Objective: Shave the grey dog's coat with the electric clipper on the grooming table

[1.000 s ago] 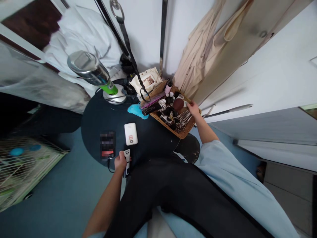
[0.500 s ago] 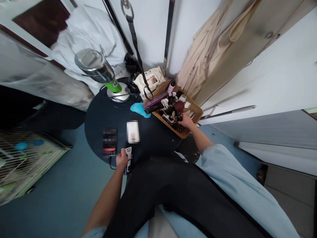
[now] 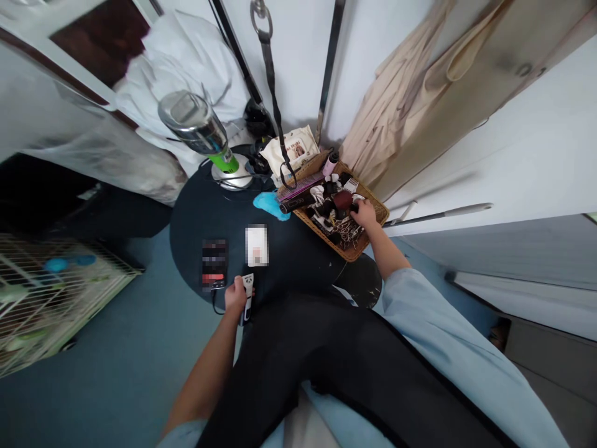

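Observation:
My left hand [image 3: 236, 295] is closed around a white and dark hair clipper [image 3: 249, 289] over the near edge of the round dark table [image 3: 196, 205]. My right hand [image 3: 365, 214] reaches into a wicker basket [image 3: 330, 250], its fingers bent together at a small dark thing that I cannot make out. Just left of those fingers lies a dark red rounded item [image 3: 342, 199]. Several pairs of scissors [image 3: 347, 231] lie below the hand. The basket also holds a purple comb [image 3: 308, 185], a black cylindrical tool [image 3: 295, 203], a white clipper guard [image 3: 351, 185] and a pink bottle [image 3: 330, 163].
A blue cloth [image 3: 270, 206] lies beside the basket, with a wipes pack [image 3: 291, 148] behind. A silver and green machine [image 3: 200, 127] stands at the table's back. A black strap [image 3: 273, 87] hangs over the table. Blurred phone-like [image 3: 214, 258] and white [image 3: 257, 245] items lie near my left hand.
My right hand has shifted up and right within the basket, uncovering the scissors. The left hand still holds the clipper. The whole view has swung slightly.

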A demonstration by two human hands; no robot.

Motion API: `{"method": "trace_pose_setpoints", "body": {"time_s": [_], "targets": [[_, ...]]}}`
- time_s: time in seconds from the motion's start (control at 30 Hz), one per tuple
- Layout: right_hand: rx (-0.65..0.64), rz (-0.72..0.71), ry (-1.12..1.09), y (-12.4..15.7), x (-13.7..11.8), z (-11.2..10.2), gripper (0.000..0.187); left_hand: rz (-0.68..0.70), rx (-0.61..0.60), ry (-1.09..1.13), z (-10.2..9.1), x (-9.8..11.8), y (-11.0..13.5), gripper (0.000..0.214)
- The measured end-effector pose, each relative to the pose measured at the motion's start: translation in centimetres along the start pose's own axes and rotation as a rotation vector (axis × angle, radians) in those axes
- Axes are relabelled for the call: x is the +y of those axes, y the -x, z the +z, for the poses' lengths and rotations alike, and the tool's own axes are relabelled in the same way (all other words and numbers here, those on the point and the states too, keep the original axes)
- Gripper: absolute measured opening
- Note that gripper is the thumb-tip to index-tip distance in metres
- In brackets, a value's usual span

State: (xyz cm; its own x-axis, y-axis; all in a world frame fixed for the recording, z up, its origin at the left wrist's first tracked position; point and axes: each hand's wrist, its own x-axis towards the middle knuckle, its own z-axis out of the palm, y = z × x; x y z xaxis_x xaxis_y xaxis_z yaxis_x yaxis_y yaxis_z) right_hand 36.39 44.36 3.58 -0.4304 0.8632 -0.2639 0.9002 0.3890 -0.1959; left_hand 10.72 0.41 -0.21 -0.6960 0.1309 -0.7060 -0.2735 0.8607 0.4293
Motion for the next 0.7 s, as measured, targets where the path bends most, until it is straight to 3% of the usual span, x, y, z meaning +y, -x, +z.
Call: {"method": "trace_pose_setpoints", "body": {"time_s": [0.07,0.2,0.27,0.57,0.7], "targets": [[-0.003,-0.041,0.0,0.9,-1.9,0.5,0.036,0.001,-0.003,0.001,0.1,-0.4,-0.4,0.059],[-0.219,-0.145,0.001,2.9,-5.8,2.1,0.038,0.005,-0.019,0.03,0.3,-1.0,-0.8,0.06],[-0.264,-0.152,0.004,3.5,-6.9,2.7,0.041,0.008,-0.014,0.027,0.3,-1.1,-0.8,0.06],[-0.272,-0.153,-0.118,3.7,-6.9,3.1,0.055,0.019,-0.001,-0.005,0.2,-0.8,-0.7,0.063],[-0.266,-0.129,-0.224,3.7,-6.7,3.3,0.049,0.017,-0.007,0.01,0.2,-0.6,-0.4,0.06]]}}
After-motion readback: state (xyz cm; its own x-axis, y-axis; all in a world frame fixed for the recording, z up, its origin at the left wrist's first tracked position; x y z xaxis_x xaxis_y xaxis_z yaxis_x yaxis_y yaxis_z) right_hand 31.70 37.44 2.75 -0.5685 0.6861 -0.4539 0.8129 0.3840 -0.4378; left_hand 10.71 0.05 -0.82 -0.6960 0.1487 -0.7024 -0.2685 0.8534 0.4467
